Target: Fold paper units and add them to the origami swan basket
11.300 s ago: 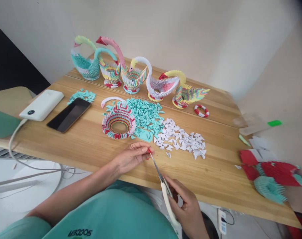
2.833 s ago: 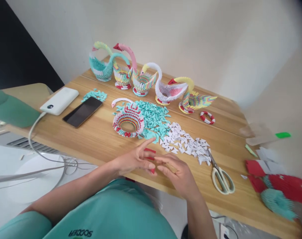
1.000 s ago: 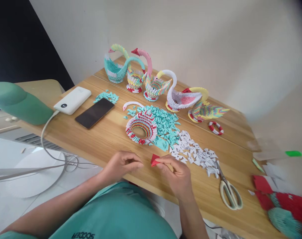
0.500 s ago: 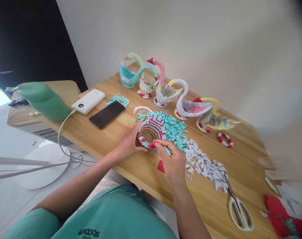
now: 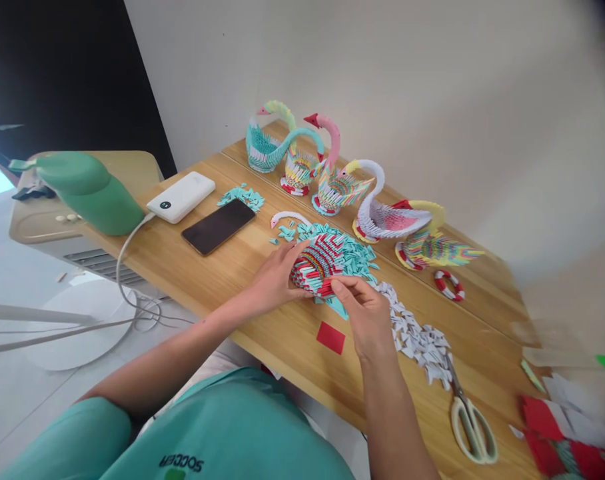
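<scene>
A round basket of folded paper pieces (image 5: pixel 327 252), striped red, white and teal, is tilted above the table. My left hand (image 5: pixel 275 280) grips its left side, thumb below and fingers over the rim. At its lower right edge, my right hand (image 5: pixel 365 310) pinches a small red paper piece (image 5: pixel 326 288) against the basket. Behind it spreads a pile of teal folded pieces (image 5: pixel 357 257). A pile of white folded pieces (image 5: pixel 420 340) lies to the right. One flat red paper rectangle (image 5: pixel 331 337) rests in front, near my right wrist.
Several paper swans (image 5: pixel 382 217) line the back of the wooden table (image 5: pixel 282 340). A phone (image 5: pixel 218 227), a white power bank (image 5: pixel 181 197) and a green bottle (image 5: pixel 90 190) stand left. Scissors (image 5: pixel 470 420), a red-white ring (image 5: pixel 449 285) and red paper (image 5: pixel 542 417) lie right.
The basket has tilted and shifted slightly right with both hands, showing more of its outer side. The red rectangle, partly covered by my right hand before, is now fully visible.
</scene>
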`<control>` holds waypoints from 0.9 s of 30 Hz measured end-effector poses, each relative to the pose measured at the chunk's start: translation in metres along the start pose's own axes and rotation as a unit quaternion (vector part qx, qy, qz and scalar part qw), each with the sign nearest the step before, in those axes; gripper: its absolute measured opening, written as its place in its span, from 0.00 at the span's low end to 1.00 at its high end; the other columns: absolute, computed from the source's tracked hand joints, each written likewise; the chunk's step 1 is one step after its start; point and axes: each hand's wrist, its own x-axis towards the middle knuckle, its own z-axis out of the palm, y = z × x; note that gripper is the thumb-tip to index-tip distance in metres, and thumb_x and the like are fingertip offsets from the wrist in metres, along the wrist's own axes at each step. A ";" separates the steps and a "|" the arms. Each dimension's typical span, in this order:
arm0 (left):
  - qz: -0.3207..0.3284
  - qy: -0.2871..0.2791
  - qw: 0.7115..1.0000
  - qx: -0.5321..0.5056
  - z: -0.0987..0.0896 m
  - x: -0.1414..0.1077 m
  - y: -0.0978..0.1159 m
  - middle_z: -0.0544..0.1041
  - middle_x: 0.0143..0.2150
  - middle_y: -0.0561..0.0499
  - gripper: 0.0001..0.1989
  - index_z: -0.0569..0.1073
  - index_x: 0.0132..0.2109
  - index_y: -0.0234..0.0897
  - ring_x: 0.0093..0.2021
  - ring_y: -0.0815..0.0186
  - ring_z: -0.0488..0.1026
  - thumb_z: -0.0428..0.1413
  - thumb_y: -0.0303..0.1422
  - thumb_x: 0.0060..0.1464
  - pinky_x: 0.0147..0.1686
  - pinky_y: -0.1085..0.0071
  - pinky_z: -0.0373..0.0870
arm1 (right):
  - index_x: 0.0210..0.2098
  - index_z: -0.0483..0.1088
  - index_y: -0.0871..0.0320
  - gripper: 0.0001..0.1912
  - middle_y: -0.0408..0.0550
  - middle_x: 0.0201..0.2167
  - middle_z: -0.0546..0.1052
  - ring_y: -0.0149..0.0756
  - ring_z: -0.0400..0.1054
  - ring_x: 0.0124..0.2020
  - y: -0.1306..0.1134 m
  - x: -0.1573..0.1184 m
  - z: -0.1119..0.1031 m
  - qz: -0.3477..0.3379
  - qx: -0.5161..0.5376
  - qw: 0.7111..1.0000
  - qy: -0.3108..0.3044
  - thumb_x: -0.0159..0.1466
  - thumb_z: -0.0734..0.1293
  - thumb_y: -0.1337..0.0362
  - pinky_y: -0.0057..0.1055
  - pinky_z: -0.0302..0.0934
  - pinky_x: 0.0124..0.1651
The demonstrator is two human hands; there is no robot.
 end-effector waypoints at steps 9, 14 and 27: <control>0.026 0.001 0.999 0.033 0.002 0.011 0.003 0.60 0.67 0.37 0.49 0.52 0.68 0.40 0.65 0.48 0.58 0.66 0.46 0.45 0.62 0.51 0.56 | 0.32 0.78 0.54 0.10 0.45 0.31 0.80 0.35 0.72 0.33 0.010 0.014 -0.020 0.032 0.084 0.996 -0.016 0.55 0.74 0.55 0.35 0.67 0.41; 0.024 0.009 0.999 0.042 0.004 0.014 0.005 0.62 0.66 0.39 0.48 0.53 0.68 0.43 0.64 0.46 0.60 0.66 0.48 0.44 0.61 0.50 0.57 | 0.29 0.77 0.54 0.11 0.44 0.29 0.79 0.34 0.72 0.31 0.013 0.019 -0.025 0.045 0.118 0.992 -0.018 0.52 0.75 0.54 0.34 0.68 0.38; 0.029 0.021 0.998 0.057 0.005 0.018 0.009 0.64 0.65 0.40 0.48 0.53 0.68 0.43 0.62 0.47 0.62 0.65 0.48 0.45 0.59 0.52 0.58 | 0.29 0.77 0.51 0.11 0.42 0.29 0.78 0.34 0.72 0.31 0.017 0.022 -0.029 0.073 0.186 0.979 -0.036 0.51 0.76 0.54 0.35 0.69 0.38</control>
